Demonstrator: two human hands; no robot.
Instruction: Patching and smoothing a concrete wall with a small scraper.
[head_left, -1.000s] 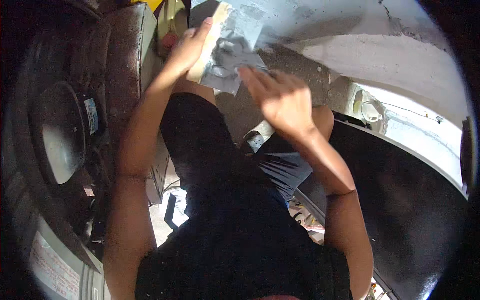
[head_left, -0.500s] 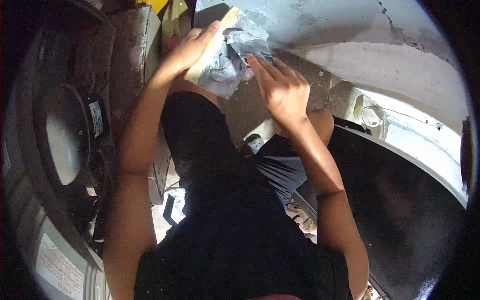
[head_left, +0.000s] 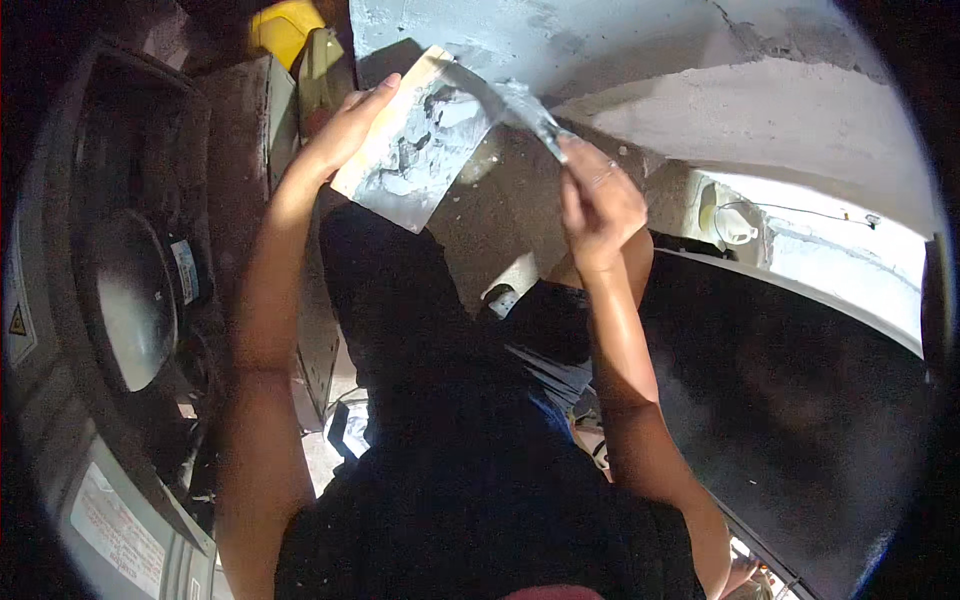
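Note:
My left hand (head_left: 358, 125) is closed on the pale wooden edge of a flat putty board (head_left: 405, 207), thumb on top. Wet grey-white putty (head_left: 428, 140) lies in smears across the board's face. In my right hand (head_left: 603, 200) is a putty knife (head_left: 550, 138), gripped by its near end. The blade reaches up and left to the board's top right corner, with putty on it; motion blurs it, so I cannot tell whether it touches the board. Beyond both hands stands a grey, partly coated wall (head_left: 600, 50).
A metal cabinet (head_left: 235, 140) stands left of my left arm, with a yellow object (head_left: 285, 30) behind it. Farther left is an appliance with a round door (head_left: 135, 300). A large dark panel (head_left: 790, 400) lies to my right. A white plastic jug (head_left: 733, 225) sits beyond it.
The putty knife has swung from flat over the board to its top right edge, and my right hand moved right and down. The board shifted left and down, showing more of its smeared face.

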